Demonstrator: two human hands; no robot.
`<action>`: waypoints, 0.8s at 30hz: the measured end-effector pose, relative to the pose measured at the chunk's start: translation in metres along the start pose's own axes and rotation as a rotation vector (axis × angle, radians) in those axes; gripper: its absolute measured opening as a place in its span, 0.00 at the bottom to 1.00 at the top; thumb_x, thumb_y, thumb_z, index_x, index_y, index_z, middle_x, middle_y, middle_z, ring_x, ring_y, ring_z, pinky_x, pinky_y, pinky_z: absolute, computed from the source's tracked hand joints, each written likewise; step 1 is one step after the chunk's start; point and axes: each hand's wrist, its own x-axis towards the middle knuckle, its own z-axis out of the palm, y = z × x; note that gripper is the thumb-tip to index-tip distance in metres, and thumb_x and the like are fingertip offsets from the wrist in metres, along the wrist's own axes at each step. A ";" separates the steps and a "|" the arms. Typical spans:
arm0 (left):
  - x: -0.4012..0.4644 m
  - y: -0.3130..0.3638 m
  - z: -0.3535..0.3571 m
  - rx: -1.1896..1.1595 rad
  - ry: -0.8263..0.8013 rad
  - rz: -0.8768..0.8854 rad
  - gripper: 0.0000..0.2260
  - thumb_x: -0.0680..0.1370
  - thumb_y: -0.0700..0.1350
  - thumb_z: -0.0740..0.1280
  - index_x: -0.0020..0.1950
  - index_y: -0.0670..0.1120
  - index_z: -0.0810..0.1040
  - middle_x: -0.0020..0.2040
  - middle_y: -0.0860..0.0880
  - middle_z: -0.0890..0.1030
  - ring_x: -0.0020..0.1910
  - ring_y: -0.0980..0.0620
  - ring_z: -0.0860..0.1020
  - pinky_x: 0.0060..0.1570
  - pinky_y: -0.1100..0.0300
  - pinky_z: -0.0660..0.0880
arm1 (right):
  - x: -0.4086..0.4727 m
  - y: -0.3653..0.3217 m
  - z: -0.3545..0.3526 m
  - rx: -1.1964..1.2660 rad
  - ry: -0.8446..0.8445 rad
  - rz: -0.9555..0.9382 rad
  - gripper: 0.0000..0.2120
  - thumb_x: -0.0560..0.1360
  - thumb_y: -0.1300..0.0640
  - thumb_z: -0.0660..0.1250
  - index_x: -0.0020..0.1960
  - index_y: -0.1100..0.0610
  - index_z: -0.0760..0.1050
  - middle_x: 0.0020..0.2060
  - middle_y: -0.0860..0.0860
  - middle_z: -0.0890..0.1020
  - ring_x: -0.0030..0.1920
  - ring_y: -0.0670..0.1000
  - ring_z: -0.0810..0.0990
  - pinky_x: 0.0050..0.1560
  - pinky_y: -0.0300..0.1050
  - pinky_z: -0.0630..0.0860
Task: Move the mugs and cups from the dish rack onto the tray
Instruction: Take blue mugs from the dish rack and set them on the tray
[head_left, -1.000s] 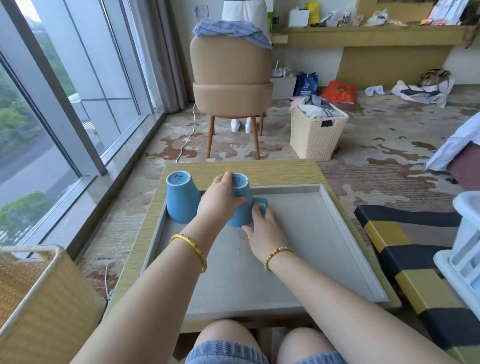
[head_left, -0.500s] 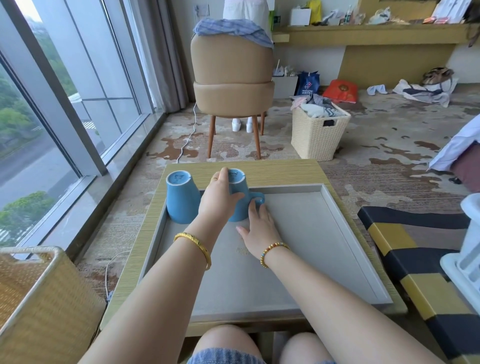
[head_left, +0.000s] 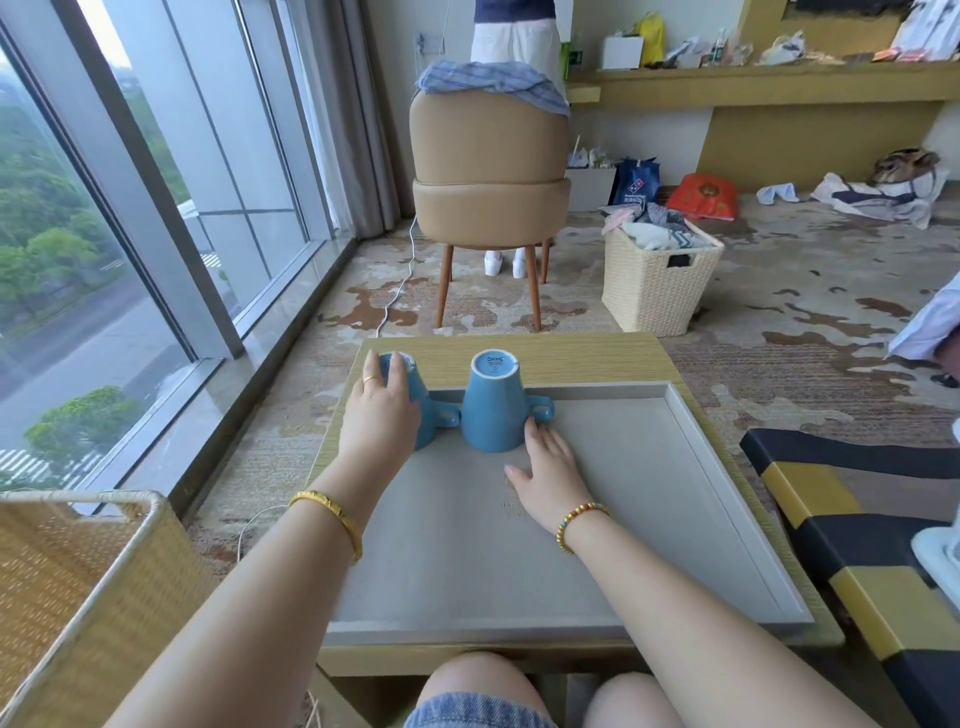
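Mugs of glazed ceramic look stiff, breakable and likely slick, best gripped around the body or by the handle. Both stand upside down at the tray's (head_left: 737, 499) far left corner. The left hand (head_left: 382, 415) curls around the left mug (head_left: 418, 395). The right hand (head_left: 548, 475) lies flat and open, fingertips touching the right mug (head_left: 491, 405).

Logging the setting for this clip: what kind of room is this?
Probably a hotel room or serviced apartment, high up. Floor-to-ceiling windows look down on trees and a road, the floor has patterned carpet, and a long built-in shelf, a tan chair and a laundry basket fill the far side.
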 end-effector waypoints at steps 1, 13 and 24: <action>0.000 -0.001 0.001 -0.027 -0.022 -0.003 0.27 0.80 0.42 0.56 0.76 0.47 0.48 0.77 0.42 0.46 0.72 0.38 0.57 0.65 0.47 0.65 | 0.000 0.000 0.001 0.001 0.002 0.001 0.33 0.79 0.52 0.59 0.77 0.58 0.46 0.77 0.54 0.52 0.77 0.52 0.48 0.76 0.44 0.46; 0.006 -0.003 -0.003 -0.072 0.044 -0.060 0.22 0.78 0.43 0.62 0.72 0.48 0.62 0.75 0.45 0.58 0.66 0.40 0.65 0.53 0.48 0.72 | 0.000 0.001 0.002 -0.047 -0.004 -0.008 0.33 0.79 0.53 0.59 0.77 0.59 0.44 0.77 0.54 0.50 0.77 0.52 0.47 0.75 0.41 0.44; -0.029 0.026 -0.012 0.194 0.069 0.125 0.30 0.78 0.55 0.61 0.75 0.46 0.53 0.77 0.40 0.50 0.76 0.40 0.47 0.73 0.44 0.48 | -0.028 -0.001 -0.027 0.028 -0.121 0.054 0.29 0.80 0.53 0.56 0.77 0.55 0.49 0.76 0.52 0.56 0.75 0.53 0.58 0.74 0.47 0.57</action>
